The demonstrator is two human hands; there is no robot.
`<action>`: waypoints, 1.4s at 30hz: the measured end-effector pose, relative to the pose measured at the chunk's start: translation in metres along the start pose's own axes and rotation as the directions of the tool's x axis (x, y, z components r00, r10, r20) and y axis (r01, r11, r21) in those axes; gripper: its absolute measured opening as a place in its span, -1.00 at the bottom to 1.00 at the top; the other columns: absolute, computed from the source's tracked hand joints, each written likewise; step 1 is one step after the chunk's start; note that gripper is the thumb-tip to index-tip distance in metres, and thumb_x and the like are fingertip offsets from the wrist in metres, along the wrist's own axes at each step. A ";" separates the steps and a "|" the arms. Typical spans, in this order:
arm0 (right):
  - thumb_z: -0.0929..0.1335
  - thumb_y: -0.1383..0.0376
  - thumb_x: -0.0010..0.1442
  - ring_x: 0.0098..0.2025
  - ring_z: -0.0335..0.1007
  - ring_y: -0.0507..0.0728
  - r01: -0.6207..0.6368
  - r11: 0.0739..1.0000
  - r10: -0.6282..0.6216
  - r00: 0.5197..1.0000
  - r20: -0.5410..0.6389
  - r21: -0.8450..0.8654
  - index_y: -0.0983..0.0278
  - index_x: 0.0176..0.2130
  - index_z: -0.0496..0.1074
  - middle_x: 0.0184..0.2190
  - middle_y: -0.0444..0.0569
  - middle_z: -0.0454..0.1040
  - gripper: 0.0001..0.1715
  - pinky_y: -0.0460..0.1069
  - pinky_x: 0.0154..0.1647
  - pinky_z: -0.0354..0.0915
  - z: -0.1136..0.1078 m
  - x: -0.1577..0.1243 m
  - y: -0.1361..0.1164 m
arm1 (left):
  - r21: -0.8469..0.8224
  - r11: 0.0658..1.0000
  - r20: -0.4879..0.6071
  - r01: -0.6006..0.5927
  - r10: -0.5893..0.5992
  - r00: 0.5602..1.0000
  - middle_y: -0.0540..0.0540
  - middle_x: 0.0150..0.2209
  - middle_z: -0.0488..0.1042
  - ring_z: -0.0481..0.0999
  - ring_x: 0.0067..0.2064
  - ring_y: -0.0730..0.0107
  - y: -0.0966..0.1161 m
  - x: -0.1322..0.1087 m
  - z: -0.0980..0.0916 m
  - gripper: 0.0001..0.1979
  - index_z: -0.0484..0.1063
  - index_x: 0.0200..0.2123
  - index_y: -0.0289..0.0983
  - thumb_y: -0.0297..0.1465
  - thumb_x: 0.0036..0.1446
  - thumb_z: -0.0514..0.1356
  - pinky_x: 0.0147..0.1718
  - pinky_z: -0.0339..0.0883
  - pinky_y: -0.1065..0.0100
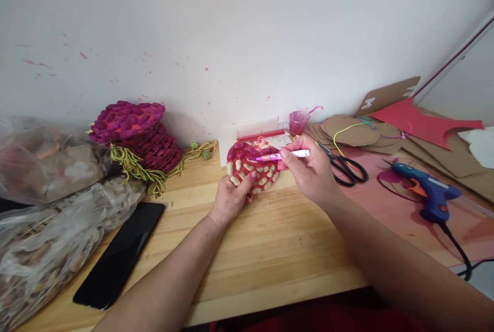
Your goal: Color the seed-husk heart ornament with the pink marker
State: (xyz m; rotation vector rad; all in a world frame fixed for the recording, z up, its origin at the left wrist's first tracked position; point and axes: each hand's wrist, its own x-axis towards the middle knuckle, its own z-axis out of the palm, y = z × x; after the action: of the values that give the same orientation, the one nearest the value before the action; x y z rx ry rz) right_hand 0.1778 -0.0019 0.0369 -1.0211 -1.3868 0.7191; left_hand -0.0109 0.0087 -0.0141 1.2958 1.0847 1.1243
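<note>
My left hand (232,195) grips the lower edge of a round red disc (260,176) covered with peanuts in their shells, its thumb lying on the front. Along the disc's top the peanuts are coloured magenta; lower down they are plain tan. Between the thumb and fingers of my right hand (311,167) is a pink-and-white marker (283,155), its tip at the disc's upper part. Behind the disc lies a white paper (227,141) with a red strip on it. A small plastic cup (298,122) stained pink stands against the wall.
Stacked magenta discs (131,121) with yellow-green cords stand at the left, behind plastic bags (65,234) and a black phone (119,255). To the right are black scissors (345,170), cardboard circles (347,131), red sheet (424,121) and a blue glue gun (432,193) with its cable.
</note>
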 end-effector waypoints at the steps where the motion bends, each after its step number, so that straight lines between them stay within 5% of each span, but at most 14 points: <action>1: 0.44 0.04 0.24 -0.51 0.38 0.02 -0.004 1.000 0.004 1.000 -0.005 -0.003 0.22 -0.29 0.35 -0.54 -0.17 0.49 -0.66 -0.08 -0.50 0.24 0.000 0.000 0.000 | -0.006 1.000 -0.003 0.003 -0.003 1.000 0.01 -0.66 0.38 0.30 -0.66 0.52 0.001 0.000 0.000 -0.52 0.41 -0.57 -0.28 0.01 0.06 0.34 -0.69 0.22 0.46; 19: 0.38 0.17 0.32 -0.47 0.42 0.03 0.111 0.990 -0.110 0.994 0.020 -0.092 0.22 -0.27 0.35 -0.48 -0.14 0.51 -0.81 -0.08 -0.47 0.27 0.002 -0.003 0.003 | -0.129 0.990 -0.035 0.055 -0.060 0.998 0.02 -0.60 0.43 0.29 -0.65 0.54 -0.001 0.002 0.001 -0.56 0.47 -0.45 -0.31 -0.02 0.00 0.40 -0.71 0.23 0.47; 42: 0.40 0.25 0.28 -0.49 0.40 0.03 0.194 0.958 -0.181 0.980 0.078 -0.210 0.22 -0.28 0.37 -0.48 -0.13 0.52 -0.87 -0.07 -0.50 0.27 0.006 -0.009 -0.001 | -0.145 0.989 0.077 0.022 -0.011 0.997 0.01 -0.57 0.44 0.33 -0.63 0.53 0.004 -0.003 0.003 -0.55 0.44 -0.44 -0.32 -0.02 0.07 0.35 -0.73 0.27 0.48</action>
State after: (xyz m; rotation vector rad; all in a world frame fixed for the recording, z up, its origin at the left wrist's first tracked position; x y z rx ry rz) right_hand 0.1705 -0.0092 0.0334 -1.0261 -1.6148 0.4672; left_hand -0.0082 0.0050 -0.0106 1.2027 0.9374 1.1120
